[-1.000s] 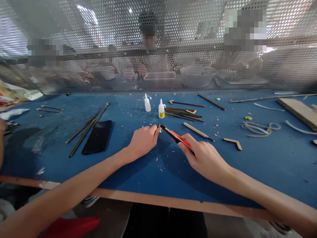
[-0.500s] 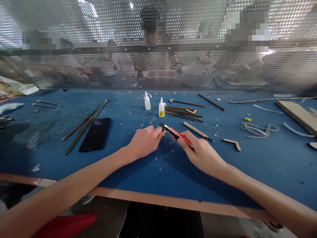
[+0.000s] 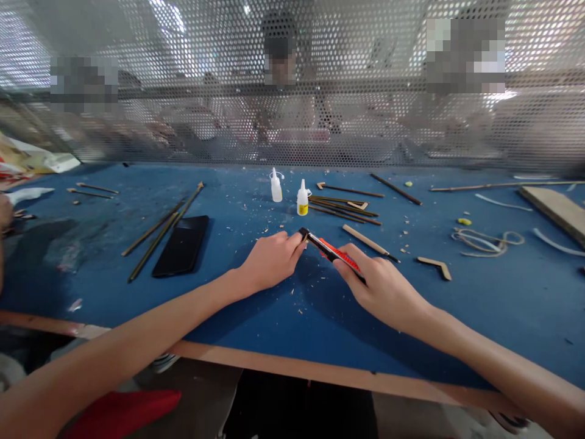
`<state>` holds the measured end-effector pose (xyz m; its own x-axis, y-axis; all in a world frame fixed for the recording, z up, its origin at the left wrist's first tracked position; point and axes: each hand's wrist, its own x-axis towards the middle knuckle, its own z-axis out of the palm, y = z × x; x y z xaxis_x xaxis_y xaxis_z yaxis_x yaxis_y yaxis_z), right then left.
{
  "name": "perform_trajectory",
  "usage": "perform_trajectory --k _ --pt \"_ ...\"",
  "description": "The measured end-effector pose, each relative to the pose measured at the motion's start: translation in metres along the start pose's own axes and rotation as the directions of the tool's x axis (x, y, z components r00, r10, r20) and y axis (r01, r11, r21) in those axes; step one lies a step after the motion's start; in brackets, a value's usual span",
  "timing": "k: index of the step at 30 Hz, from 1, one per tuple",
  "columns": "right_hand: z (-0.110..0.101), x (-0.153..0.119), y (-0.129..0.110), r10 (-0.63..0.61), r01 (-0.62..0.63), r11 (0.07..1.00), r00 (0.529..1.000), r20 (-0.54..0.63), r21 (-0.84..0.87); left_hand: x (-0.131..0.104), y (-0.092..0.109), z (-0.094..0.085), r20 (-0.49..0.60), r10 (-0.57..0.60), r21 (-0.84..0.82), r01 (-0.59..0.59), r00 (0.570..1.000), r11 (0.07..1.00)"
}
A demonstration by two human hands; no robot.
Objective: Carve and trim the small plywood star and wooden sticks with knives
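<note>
My right hand (image 3: pixel 388 289) is closed around a red and black utility knife (image 3: pixel 340 256), its blade pointing left toward my other hand. My left hand (image 3: pixel 273 261) has its fingers pinched together over the blue tabletop. Between those fingertips shows a bit of a small wooden piece (image 3: pixel 306 238), mostly hidden by the fingers. The knife's blade end meets it there. Just beyond my hands stand two small white glue bottles, the nearer bottle (image 3: pixel 302 201) with a yellow label and the farther bottle (image 3: pixel 276 188) to its left.
A black phone (image 3: pixel 180 247) lies left beside long brown sticks (image 3: pixel 153 247). More sticks (image 3: pixel 345 207) lie behind the knife, with a pale wooden rod (image 3: pixel 368 241), an L-shaped wooden piece (image 3: pixel 436 266) and coiled string (image 3: pixel 489 241) to the right. A perforated metal screen (image 3: pixel 219 134) closes the back.
The view has shifted slightly, so the table's things sit a little farther right. The knife has changed its angle a little at my left fingertips. Part of another person appears at the left edge.
</note>
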<state>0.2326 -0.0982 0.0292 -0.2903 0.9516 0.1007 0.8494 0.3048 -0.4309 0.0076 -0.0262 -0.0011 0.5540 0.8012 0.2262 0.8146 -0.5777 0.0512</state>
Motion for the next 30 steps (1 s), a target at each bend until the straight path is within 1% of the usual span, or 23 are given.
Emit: perform_trajectory --k 2,5,9,11,14,16,18,19,21,23,27,30 --pt "0.001 0.0 0.0 -0.023 0.022 0.999 1.0 -0.005 -0.043 0.001 -0.001 0.0 0.001 0.005 -0.001 -0.005 1.0 1.0" --pt "0.002 -0.001 0.0 -0.039 0.039 0.994 0.999 -0.002 -0.102 0.0 0.0 0.0 0.001 -0.018 0.001 0.018 1.0 1.0" --pt "0.004 -0.003 -0.002 -0.028 0.027 0.988 1.0 -0.001 -0.15 -0.001 0.003 -0.003 0.005 -0.034 -0.015 0.034 0.999 0.999" --pt "0.004 -0.008 -0.003 -0.014 0.014 0.987 1.0 0.0 -0.16 -0.001 0.003 -0.003 0.009 -0.039 -0.019 0.039 0.999 0.999" --pt "0.0 -0.022 -0.001 -0.019 0.015 0.987 1.0 -0.023 -0.157 -0.001 0.001 -0.003 0.014 -0.05 -0.022 0.051 0.999 0.998" --pt "-0.006 -0.034 0.004 0.013 -0.023 0.989 0.997 -0.073 -0.144 0.0 0.0 -0.002 0.022 -0.048 -0.024 0.049 0.999 0.999" --pt "-0.012 -0.042 0.008 0.088 -0.101 0.989 0.989 -0.121 -0.105 0.0 0.0 -0.002 0.031 -0.04 -0.025 0.041 0.999 0.999" --pt "-0.014 -0.043 0.009 0.122 -0.132 0.988 0.985 -0.125 -0.077 -0.001 0.001 -0.002 0.032 -0.037 -0.024 0.038 0.999 0.999" --pt "-0.015 -0.039 0.008 0.161 -0.163 0.986 0.982 -0.096 -0.018 -0.002 0.003 -0.002 0.03 -0.037 -0.018 0.037 0.999 0.999" --pt "-0.012 -0.028 0.003 0.161 -0.16 0.987 0.985 -0.057 0.02 -0.002 0.004 -0.003 0.026 -0.04 -0.009 0.04 0.999 0.999" --pt "-0.002 -0.005 -0.009 0.117 -0.117 0.993 0.993 -0.027 0.016 -0.002 0.004 -0.005 0.024 -0.03 0.004 0.03 0.999 1.0" --pt "0.001 0.001 -0.013 0.08 -0.08 0.997 0.997 0.001 0.013 -0.002 0.003 -0.005 0.023 -0.026 0.002 0.026 0.999 1.0"
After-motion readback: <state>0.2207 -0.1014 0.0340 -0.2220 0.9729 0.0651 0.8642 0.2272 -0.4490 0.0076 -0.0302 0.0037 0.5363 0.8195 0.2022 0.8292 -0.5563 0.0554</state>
